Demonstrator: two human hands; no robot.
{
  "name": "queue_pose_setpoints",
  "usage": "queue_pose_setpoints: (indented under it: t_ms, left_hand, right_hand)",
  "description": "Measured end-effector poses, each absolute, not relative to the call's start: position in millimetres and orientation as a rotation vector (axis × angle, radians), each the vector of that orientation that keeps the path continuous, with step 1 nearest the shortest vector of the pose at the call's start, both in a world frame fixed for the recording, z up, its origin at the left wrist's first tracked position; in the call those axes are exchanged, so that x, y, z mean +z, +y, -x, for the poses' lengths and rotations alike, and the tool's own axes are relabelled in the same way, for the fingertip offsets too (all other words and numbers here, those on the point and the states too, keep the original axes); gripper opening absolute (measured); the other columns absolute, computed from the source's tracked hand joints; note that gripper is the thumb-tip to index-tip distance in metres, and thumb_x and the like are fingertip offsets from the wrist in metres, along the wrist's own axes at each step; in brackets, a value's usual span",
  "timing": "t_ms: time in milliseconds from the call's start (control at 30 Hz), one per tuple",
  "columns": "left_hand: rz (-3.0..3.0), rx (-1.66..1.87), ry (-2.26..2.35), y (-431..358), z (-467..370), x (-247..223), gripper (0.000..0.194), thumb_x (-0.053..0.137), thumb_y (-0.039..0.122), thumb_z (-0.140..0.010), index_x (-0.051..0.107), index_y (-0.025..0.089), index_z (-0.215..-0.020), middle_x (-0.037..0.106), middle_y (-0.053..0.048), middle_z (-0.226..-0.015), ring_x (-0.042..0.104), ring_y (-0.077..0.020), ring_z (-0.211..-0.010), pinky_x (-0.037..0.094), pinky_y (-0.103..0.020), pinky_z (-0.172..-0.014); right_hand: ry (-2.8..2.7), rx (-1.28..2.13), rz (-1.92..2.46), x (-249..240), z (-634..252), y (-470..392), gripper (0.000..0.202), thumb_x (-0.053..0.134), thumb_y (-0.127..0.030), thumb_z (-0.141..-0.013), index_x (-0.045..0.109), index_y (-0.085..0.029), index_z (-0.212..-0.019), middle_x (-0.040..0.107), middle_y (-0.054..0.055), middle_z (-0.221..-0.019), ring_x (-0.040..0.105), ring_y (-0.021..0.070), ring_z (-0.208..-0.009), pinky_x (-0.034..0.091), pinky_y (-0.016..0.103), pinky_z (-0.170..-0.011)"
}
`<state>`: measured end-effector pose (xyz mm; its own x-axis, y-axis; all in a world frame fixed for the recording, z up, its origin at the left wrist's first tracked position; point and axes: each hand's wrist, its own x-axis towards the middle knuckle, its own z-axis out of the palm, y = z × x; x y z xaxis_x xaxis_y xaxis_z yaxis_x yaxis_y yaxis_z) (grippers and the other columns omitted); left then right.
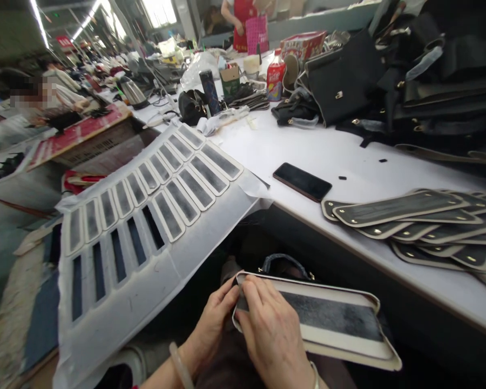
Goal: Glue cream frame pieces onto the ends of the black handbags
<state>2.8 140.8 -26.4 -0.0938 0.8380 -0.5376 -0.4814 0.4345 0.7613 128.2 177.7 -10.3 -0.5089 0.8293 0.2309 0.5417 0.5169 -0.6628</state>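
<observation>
A long cream-edged bag panel with a dark strip along its middle lies over my lap, its edges standing up a little. My left hand pinches the panel's near left end. Over that same end, my right hand presses with bent fingers, hiding part of the edge. Just behind the panel a dark bag handle shows. To the left, a sheet of white backing paper carries rows of similar cream-rimmed panels, with several cut-out gaps in the front row.
On the white table lie a phone and a pile of black straps with metal fittings. Black bags are heaped at the back right, near a red bottle. Co-workers are farther back, one in a red apron.
</observation>
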Motion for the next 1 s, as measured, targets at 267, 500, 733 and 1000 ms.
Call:
queue_pose_setpoints:
  t_ms: [267, 500, 733, 1000]
  left_hand:
    - [-0.316, 1.178, 1.068, 130.5, 6.0, -31.8, 0.039, 0.068, 0.034, -0.086, 0.067, 0.021, -0.123, 0.067, -0.009, -0.126, 0.055, -0.0304, -0.125, 0.035, -0.043, -0.111]
    - [-0.609, 1.210, 1.396, 137.1, 5.7, -36.0, 0.048, 0.074, 0.042, -0.076, 0.069, 0.021, -0.119, 0.066, -0.007, -0.128, 0.052, -0.0324, -0.129, 0.038, -0.041, -0.112]
    - [-0.831, 0.996, 1.455, 145.5, 27.0, -48.4, 0.053, 0.065, 0.056, -0.080, 0.066, 0.026, -0.124, 0.065, -0.005, -0.130, 0.056, -0.0333, -0.124, 0.038, -0.048, -0.111]
    - [-2.003, 0.628, 1.531, 208.0, 3.7, -16.6, 0.038, 0.059, 0.048, -0.087, 0.067, 0.033, -0.120, 0.068, -0.003, -0.124, 0.064, -0.0274, -0.112, 0.054, -0.045, -0.097]
  right_hand:
    - [-2.240, 0.778, 1.134, -5.2, -131.6, 175.3, 0.046, 0.062, 0.005, -0.070, 0.056, -0.017, -0.109, 0.065, 0.008, -0.105, 0.061, 0.0277, -0.097, 0.055, 0.045, -0.088]
    - [-1.924, 1.027, 1.165, 8.8, -137.2, 170.3, 0.032, 0.059, -0.001, -0.072, 0.059, -0.020, -0.097, 0.068, 0.006, -0.098, 0.065, 0.0241, -0.093, 0.054, 0.038, -0.084]
    - [-1.348, 0.812, 1.363, -4.8, -250.0, 181.0, 0.011, 0.060, -0.031, -0.090, 0.066, -0.022, -0.093, 0.071, 0.006, -0.100, 0.066, 0.0207, -0.094, 0.051, 0.027, -0.084]
    - [-1.255, 1.483, 1.826, -108.8, -306.6, 252.2, 0.050, 0.048, -0.058, -0.094, 0.062, -0.014, -0.076, 0.061, 0.000, -0.066, 0.060, 0.0148, -0.061, 0.051, 0.029, -0.061]
